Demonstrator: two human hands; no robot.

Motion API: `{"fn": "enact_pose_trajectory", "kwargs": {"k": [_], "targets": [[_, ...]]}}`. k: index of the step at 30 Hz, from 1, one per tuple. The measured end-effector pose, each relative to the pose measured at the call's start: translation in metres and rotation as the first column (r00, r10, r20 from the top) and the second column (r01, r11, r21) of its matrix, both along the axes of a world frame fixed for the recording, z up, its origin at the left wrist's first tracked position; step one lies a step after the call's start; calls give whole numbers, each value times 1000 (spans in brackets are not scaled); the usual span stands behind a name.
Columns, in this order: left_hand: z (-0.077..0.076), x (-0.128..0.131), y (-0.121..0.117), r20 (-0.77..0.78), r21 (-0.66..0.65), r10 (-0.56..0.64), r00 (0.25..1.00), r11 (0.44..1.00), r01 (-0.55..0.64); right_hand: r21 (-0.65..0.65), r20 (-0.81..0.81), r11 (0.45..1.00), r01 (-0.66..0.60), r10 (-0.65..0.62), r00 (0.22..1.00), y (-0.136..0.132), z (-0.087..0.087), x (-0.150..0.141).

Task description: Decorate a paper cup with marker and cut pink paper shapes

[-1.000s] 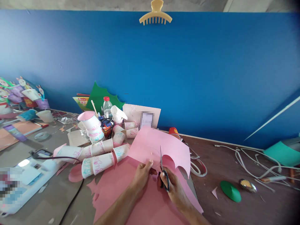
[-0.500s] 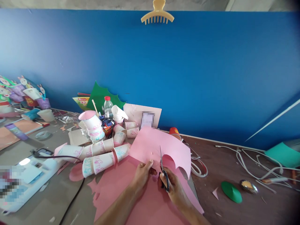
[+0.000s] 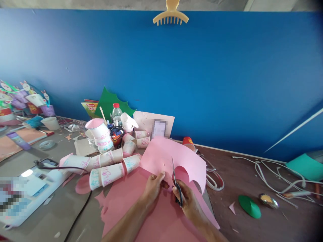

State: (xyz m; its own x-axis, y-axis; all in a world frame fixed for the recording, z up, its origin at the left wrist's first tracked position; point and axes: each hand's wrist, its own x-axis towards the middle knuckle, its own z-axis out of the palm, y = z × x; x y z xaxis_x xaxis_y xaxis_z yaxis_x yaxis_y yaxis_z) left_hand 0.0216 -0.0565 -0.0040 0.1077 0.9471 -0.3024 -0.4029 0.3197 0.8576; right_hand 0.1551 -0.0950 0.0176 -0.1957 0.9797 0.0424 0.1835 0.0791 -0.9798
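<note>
Standing at the far left before the blue wall (image 3: 65,50), cups with paper figures (image 3: 35,99) are seen. Nearer, a purple tube (image 3: 18,140) and a roll of tape (image 3: 46,145) are placed on the grey table (image 3: 47,218), where a black cable (image 3: 87,201) is also laid. More to the right, white cups (image 3: 107,174) with coloured drawings are nested in rows on their sides; behind these, a bottle (image 3: 116,115) with a red cap is stood near a green paper (image 3: 108,101).

In the middle, the lower edge of a pink sheet (image 3: 156,151) is held by the left hand (image 3: 153,186), whose grip is narrow. The sheet is kept over another pink paper (image 3: 128,208), and a round notch is seen in its lower right edge. The scissors (image 3: 179,195) are held in the grip of the right hand (image 3: 188,200), beside this notch; how far the blades are parted cannot be told. Behind the sheet, a red cup (image 3: 188,141) is partly hidden. At the right, on a brown surface (image 3: 222,215), a green cone (image 3: 249,206) is placed beside a shiny object (image 3: 268,200), and white cables (image 3: 257,168) are spread toward a teal paper (image 3: 305,166).
</note>
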Motion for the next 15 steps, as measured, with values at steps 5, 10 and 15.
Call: {"fn": "enact_pose_trajectory", "kwargs": {"k": [5, 10, 15], "targets": [[-1, 1, 0, 29, 22, 14, 999, 1000, -15, -5, 8, 1000, 19, -19, 1000, 1, 0, 1], [-2, 0, 1, 0, 25, 21, 1000, 999, -21, 1, -2, 1000, 9, -9, 1000, 3, -4, 2], [-6, -1, 3, -40, 38, 22, 999, 999, -20, -1, -18, 1000, 6, -6, 1000, 3, -4, 3]]}}
